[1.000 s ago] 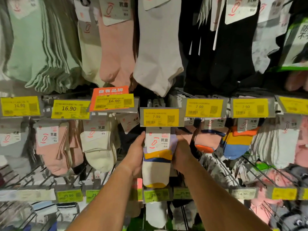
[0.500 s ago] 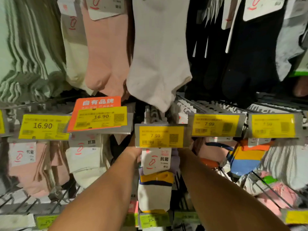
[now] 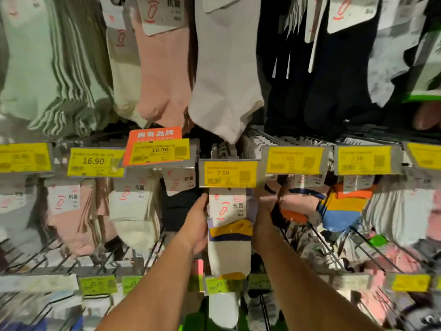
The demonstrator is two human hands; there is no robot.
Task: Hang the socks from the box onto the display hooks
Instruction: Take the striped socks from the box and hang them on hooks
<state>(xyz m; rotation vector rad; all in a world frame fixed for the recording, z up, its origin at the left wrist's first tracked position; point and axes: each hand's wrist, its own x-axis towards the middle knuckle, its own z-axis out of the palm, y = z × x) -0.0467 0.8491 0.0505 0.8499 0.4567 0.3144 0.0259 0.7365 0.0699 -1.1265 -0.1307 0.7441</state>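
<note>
Left hand: grips the left edge of the striped sock pack.
Right hand: grips its right edge.
Room: narrow, neighbour socks just beside, 7.99 price tag directly above.
Change: view pulled back since half a second ago; hands unchanged.

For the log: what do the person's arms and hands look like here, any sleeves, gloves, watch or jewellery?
Both forearms are bare up to the bottom edge of the frame: no sleeves show. The left hand and right hand wear no gloves. No watch, bracelet or ring is visible, though the fingers are mostly hidden.
</note>
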